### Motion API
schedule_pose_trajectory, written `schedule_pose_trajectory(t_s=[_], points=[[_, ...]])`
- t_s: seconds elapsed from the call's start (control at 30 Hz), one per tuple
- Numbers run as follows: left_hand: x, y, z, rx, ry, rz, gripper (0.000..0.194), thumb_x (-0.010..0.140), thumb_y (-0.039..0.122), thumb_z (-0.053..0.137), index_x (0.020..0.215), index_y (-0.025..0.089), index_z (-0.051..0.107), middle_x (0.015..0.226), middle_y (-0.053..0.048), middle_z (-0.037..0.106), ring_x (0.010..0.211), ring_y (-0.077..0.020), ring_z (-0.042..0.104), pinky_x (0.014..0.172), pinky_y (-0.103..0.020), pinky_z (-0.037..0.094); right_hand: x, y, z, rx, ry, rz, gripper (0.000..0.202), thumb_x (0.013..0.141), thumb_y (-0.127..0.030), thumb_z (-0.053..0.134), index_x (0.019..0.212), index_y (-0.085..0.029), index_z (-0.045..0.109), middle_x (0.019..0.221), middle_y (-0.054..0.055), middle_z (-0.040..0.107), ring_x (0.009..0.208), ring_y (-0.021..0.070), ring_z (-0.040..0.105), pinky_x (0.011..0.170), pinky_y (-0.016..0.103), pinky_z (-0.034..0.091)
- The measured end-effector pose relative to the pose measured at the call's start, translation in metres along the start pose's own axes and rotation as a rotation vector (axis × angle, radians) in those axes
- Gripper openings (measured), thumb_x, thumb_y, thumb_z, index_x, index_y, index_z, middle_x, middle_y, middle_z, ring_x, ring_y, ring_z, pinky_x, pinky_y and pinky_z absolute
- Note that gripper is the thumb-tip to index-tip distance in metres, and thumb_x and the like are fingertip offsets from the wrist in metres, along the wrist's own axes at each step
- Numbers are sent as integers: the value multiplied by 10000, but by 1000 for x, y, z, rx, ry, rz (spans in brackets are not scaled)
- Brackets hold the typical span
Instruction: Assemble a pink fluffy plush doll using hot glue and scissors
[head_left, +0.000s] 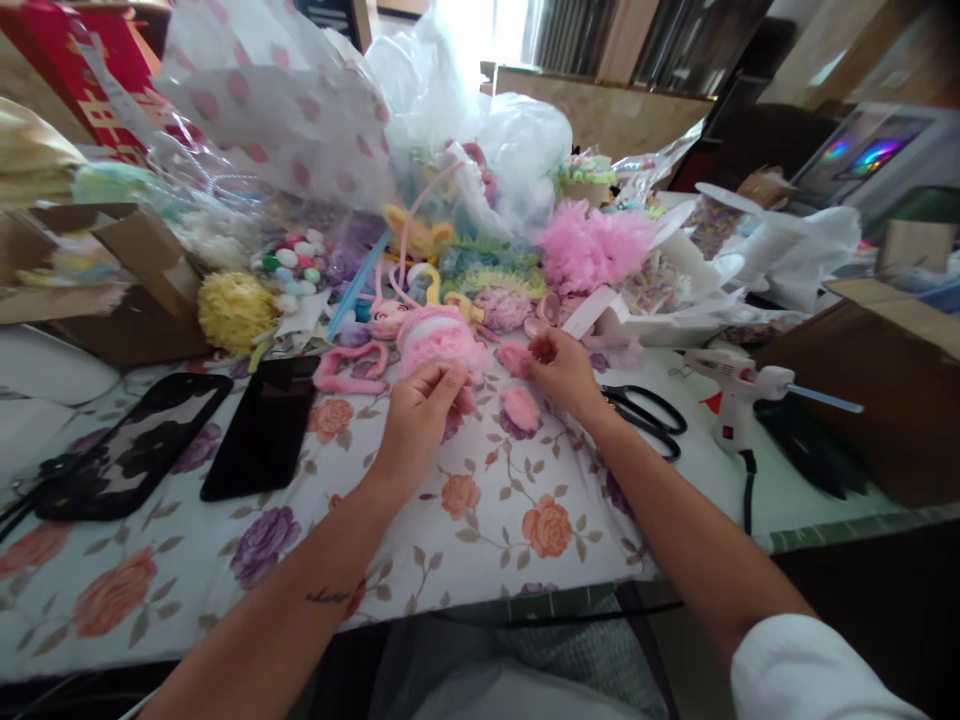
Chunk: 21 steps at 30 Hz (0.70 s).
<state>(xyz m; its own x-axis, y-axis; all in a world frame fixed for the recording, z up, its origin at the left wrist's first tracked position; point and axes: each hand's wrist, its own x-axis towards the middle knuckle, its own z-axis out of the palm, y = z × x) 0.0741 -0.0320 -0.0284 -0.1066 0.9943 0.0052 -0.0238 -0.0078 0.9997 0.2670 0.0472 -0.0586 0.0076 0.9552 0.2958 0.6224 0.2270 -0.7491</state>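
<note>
Tabletop [480,545], flower-patterned, seen from above by the wearer of the camera. Along its far side rises a spotted plastic bag [277,105], with soft craft goods banked beneath; these are probably piled there to stay within reach while leaving the near part for handwork. A right-hand box [870,390] and a left-hand box [146,290], both cardboard, flank the pile. Two phones, one patterned [135,445] and one plain black [261,430], lie at the left, presumably set aside from the hands. Glue gun [739,385] at the right, its cord toward the wearer, seemingly parked for easy pickup; black-handled scissors [651,418] lie between it and the right forearm.

Both forearms reach forward and converge. Left hand [415,415]: wrist low, back of the hand upward, thumb and fingertips meeting in a narrow grip at the near edge of a pink fluffy bundle [442,340]; whether fluff is caught between them cannot be told. Right hand [566,372]: fingers curled inward, its grip narrow and closed on the right end of a fuzzy piece [513,357], likely pinched there to steady it. Bent pink strip [352,370] lies left of the bundle. Pink oval [520,409] rests on the cloth between the hands, touched by neither.
</note>
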Motion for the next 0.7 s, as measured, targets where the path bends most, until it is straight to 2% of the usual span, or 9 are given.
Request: schedule_pose_trajectory(t_s=[0.13, 0.17, 0.23, 0.3, 0.33, 0.47, 0.53, 0.6, 0.7], points=[[-1, -2, 1, 6, -139, -27, 217, 818, 371, 650, 798, 155, 643, 687, -5, 620, 569, -82, 557, 493, -170, 442, -13, -3, -14, 425, 36, 114, 241, 632, -297, 730, 785, -200, 570, 725, -16, 578, 663, 132, 541, 637, 289, 468], [-1, -3, 2, 0, -172, -24, 234, 797, 373, 678, 876, 155, 645, 748, -14, 637, 609, -92, 582, 514, -174, 466, -18, -7, -18, 548, 10, 151, 288, 615, -317, 763, 799, -202, 574, 736, -19, 582, 666, 128, 551, 631, 285, 484], [-1, -4, 4, -24, -232, -24, 392, 745, 371, 737, 1056, 167, 614, 908, -41, 661, 674, -111, 616, 527, -188, 495, -29, -17, -24, 731, -111, 189, 351, 599, -343, 807, 838, -204, 591, 770, -20, 599, 675, 122, 574, 613, 274, 510], [-2, -5, 5, -46, -290, -25, 520, 709, 351, 769, 1159, 181, 573, 1023, -63, 661, 723, -129, 636, 532, -199, 513, -41, -27, -25, 788, -230, 169, 359, 607, -340, 826, 862, -196, 620, 790, -14, 612, 676, 114, 584, 588, 250, 513], [-3, -6, 6, -44, -310, -22, 520, 704, 339, 771, 1159, 181, 576, 1026, -62, 663, 733, -134, 639, 540, -202, 520, -46, -31, -24, 791, -270, 151, 354, 616, -337, 828, 873, -191, 634, 798, -10, 618, 671, 110, 585, 570, 236, 507], [-4, -6, 6, -2, -290, -13, 348, 729, 311, 743, 1033, 170, 653, 834, -21, 666, 677, -114, 616, 579, -202, 536, -58, -38, -18, 770, -295, 128, 273, 699, -357, 781, 864, -174, 663, 769, -1, 641, 624, 104, 598, 544, 231, 509], [-4, -6, 5, -14, -260, -29, 320, 731, 304, 739, 1013, 170, 667, 821, -19, 666, 675, -112, 613, 585, -201, 537, -59, -37, -23, 737, -231, 126, 240, 733, -368, 748, 843, -173, 662, 724, 2, 654, 619, 124, 625, 580, 266, 535], [-3, -5, 4, -32, -246, -48, 311, 728, 302, 739, 1003, 174, 673, 819, -20, 669, 677, -113, 614, 587, -200, 534, -59, -30, -37, 626, -80, 104, 222, 757, -374, 719, 850, -181, 661, 721, 13, 671, 646, 154, 651, 630, 309, 551], [-2, -4, 3, -38, -219, -60, 238, 718, 285, 747, 918, 179, 675, 736, -2, 651, 613, -99, 586, 562, -193, 510, -66, -5, -70, 172, 336, 49, 199, 796, -375, 670, 881, -195, 678, 792, 47, 689, 700, 191, 655, 702, 363, 537]])
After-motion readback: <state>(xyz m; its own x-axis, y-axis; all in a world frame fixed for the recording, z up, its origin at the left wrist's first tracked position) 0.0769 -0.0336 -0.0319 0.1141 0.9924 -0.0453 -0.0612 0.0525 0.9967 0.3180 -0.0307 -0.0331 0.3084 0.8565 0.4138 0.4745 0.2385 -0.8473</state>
